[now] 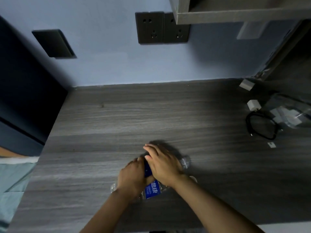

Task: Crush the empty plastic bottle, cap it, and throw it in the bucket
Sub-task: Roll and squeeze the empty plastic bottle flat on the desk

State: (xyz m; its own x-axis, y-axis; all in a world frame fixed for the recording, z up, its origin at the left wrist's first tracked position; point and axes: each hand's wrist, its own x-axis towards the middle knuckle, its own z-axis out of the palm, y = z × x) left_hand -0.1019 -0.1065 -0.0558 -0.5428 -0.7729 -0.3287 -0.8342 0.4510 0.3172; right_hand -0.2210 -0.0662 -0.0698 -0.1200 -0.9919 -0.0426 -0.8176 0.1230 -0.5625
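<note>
Most of the plastic bottle [152, 189] is covered by my left hand [133, 177] and right hand [162, 163]; only its blue label and clear ends show. Neck and cap cannot be made out. My fingertips are motion-blurred. The clear bag [292, 113] at right is cut off by the frame edge, contents indistinct.

Desk [117, 118] lies open; black cable [260, 126] crowds the right.
</note>
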